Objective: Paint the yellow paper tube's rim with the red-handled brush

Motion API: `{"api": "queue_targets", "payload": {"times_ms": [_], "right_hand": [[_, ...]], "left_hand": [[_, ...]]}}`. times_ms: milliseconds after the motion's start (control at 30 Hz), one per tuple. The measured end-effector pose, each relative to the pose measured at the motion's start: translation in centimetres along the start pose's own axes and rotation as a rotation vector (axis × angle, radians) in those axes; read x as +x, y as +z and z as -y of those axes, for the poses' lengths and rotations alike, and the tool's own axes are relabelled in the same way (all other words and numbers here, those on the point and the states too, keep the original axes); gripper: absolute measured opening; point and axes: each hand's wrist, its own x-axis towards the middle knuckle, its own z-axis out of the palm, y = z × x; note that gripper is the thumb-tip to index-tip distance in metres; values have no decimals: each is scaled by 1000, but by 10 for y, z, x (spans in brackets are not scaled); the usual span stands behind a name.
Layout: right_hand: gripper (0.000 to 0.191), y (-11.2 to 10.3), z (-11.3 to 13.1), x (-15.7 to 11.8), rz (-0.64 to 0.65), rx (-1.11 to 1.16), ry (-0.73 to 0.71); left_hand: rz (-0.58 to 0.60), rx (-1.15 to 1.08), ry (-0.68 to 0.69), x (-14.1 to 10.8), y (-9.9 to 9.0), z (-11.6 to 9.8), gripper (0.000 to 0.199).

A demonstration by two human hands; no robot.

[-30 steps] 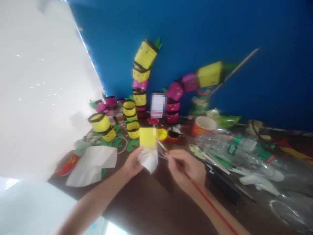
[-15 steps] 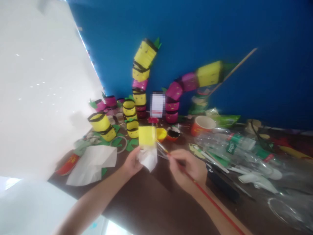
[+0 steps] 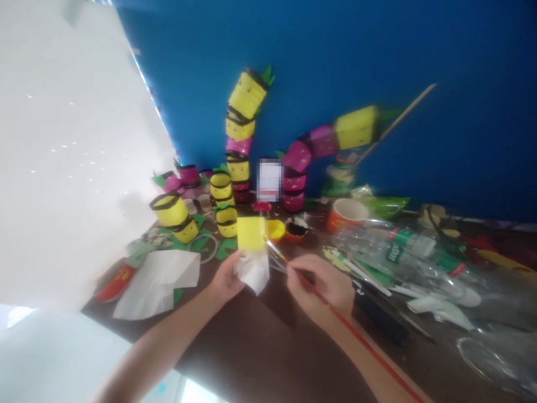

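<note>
My left hand (image 3: 229,278) pinches a crumpled white tissue (image 3: 255,274) at the bottom of a yellow-painted piece (image 3: 249,234); whether this is a cup or a cut bottle section I cannot tell. In my right hand (image 3: 321,285) is a paintbrush (image 3: 308,284) with a long red handle. Its bristles touch or nearly touch the piece's right edge. Just behind stand a cup of yellow paint (image 3: 276,229) and a cup of dark paint (image 3: 296,229).
Yellow and magenta segmented figures (image 3: 241,126) rise against the blue wall (image 3: 335,56). White paper (image 3: 157,282) lies left on the brown table (image 3: 243,347). Clear plastic bottles (image 3: 377,246), a paper cup (image 3: 348,214) and a black-handled tool (image 3: 381,313) crowd the right side.
The brush and my right hand have shifted slightly left and up, bringing the bristles closer against the yellow piece. My left hand keeps its hold.
</note>
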Motion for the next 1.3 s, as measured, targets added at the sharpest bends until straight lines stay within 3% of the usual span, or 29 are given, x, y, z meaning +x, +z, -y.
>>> {"api": "queue_targets", "payload": {"times_ms": [433, 700, 900, 1167, 1300], "right_hand": [[14, 0, 1, -4, 25, 54, 35], [11, -5, 3, -1, -9, 121, 139], [9, -3, 1, -5, 43, 130, 164], [13, -2, -2, -7, 116, 32, 70], [13, -2, -2, -6, 73, 50, 40]], "left_hand": [[-6, -29, -54, -2, 2, -1, 27], [-20, -10, -31, 1, -2, -2, 26], [-8, -24, -29, 2, -2, -1, 24], [40, -2, -13, 4, -5, 0, 32], [35, -4, -33, 2, -3, -1, 31]]}}
